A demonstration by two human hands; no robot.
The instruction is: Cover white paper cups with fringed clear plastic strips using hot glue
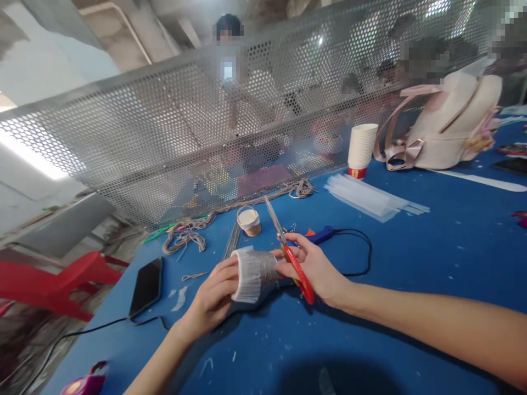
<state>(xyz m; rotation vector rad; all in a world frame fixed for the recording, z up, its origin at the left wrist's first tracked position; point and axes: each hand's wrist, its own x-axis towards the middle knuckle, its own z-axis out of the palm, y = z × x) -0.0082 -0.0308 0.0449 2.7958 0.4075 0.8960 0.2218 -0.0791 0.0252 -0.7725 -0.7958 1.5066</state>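
My left hand (pixel 216 293) is closed around the wide end of a small cup-shaped piece (pixel 249 274). That piece lies sideways, with a white rim and white strips at the left and a grey wrapped band at the right. A pair of scissors with red handles (pixel 300 274) is in my right hand (pixel 315 269), blades pointing up and away. The fingertips of my right hand also meet the narrow grey end of the piece. Just beyond my hands stands a little bucket-like basket (pixel 250 224) with a handle. A blue glue gun (pixel 323 236) lies past my right hand.
Grey cords (pixel 185 233) run along the foot of a perforated metal screen (pixel 164 120). A phone (pixel 147 286) and black cable lie left. Translucent strips (pixel 366 197), stacked paper cups (pixel 362 148) and a pale backpack (pixel 444 131) are at back right. A person (pixel 230 71) is behind the screen.
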